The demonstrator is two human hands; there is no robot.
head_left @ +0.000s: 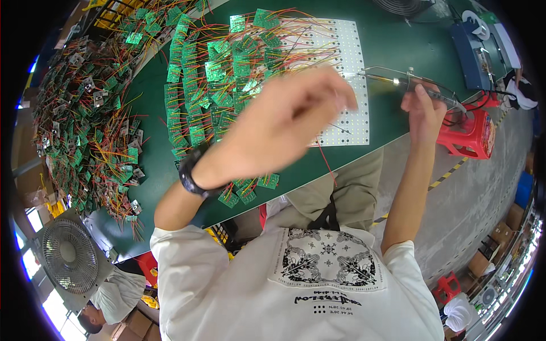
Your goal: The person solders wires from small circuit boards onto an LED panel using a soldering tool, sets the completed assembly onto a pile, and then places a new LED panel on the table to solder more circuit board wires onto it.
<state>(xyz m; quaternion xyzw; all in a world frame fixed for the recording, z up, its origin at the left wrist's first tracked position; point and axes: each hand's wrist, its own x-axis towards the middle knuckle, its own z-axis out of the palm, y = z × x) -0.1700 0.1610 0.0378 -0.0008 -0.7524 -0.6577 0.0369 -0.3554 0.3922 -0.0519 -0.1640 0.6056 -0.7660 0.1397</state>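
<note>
My right hand [425, 113] grips a soldering iron [449, 101] with a thin feed tube beside it. Its metal tip points left over the right part of a white panel [354, 122] dotted with rows of small pale squares and dark holes. Above that panel, my left hand [284, 122] is blurred, with its fingers curled in close to the iron's tip. What sits between those fingers is hidden. A red wire [325, 162] hangs out below the left hand over the table edge. Green circuit boards [216, 71] with red and yellow wires overlap the panel's left side.
A large heap of wired boards [85, 125] covers the table's left end. At the back right stands a blue machine [472, 57] with a white spool. A red stool [469, 136] is beyond the table's right edge, and a grey fan [68, 250] at lower left.
</note>
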